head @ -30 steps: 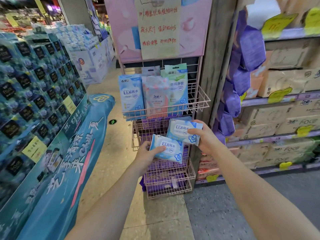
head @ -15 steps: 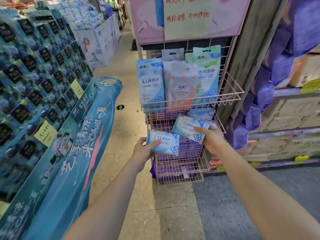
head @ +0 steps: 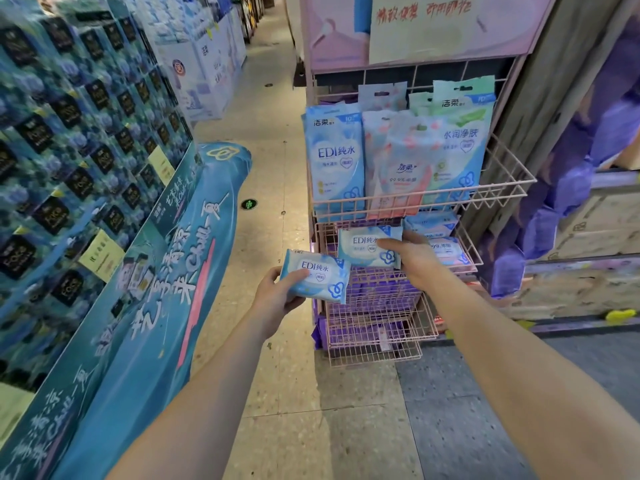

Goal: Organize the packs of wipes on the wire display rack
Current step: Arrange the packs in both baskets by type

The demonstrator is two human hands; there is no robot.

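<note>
Slots small blue plastic wipes pack (head: 363, 244), gripped in right hand (head: 415, 261), seemingly into second basket of pink wire rack (head: 502, 185); next, needs placing of matching pack (head: 313, 277) gripped in left hand (head: 273, 299).

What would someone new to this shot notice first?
Probably the two hands mid-frame: the left hand holds a small blue EDI pack before the pink wire rack, and the right hand holds a second EDI pack at its second basket. Then the tall wipe packs upright in the top basket, and the wall of dark blue boxes at left.
</note>
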